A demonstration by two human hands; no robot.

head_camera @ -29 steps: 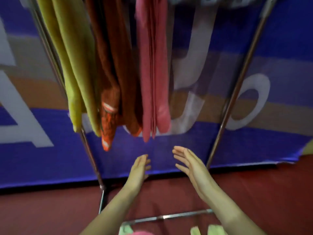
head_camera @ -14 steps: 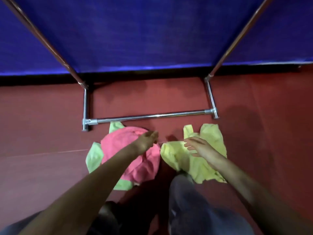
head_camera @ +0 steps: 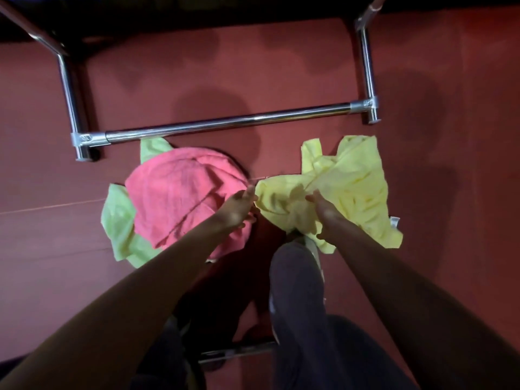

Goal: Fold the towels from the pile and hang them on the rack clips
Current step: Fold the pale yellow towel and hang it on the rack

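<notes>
- The fingers of the left hand were held nearly straight and were stretched to the left edge of the yellow towel; nothing was seen to be gripped, and whether the edge was touched could not be told.
- The fingers of the right hand were loosely extended and laid on top of the same towel, near its middle; no closed pinch was seen.
- The yellow towel was found crumpled on the red floor, right of centre, just on the near side of the rack's base bar.
- A pink towel was heaped to its left, just beside it, over a green towel whose edges showed at the left and far sides.
- The task was judged to be unfinished: three towels were left unfolded on the floor, and the yellow one was taken to be next for pick-up.
- The clips and upper rack were outside the frame, so the number already hung could not be counted.
- A trousered leg was planted just near of the yellow towel, and a corner of the cloth appeared to be lying against the shoe, so a snag on lifting was thought possible.
- The base bar was considered a low obstacle on the far side of the pile.
</notes>
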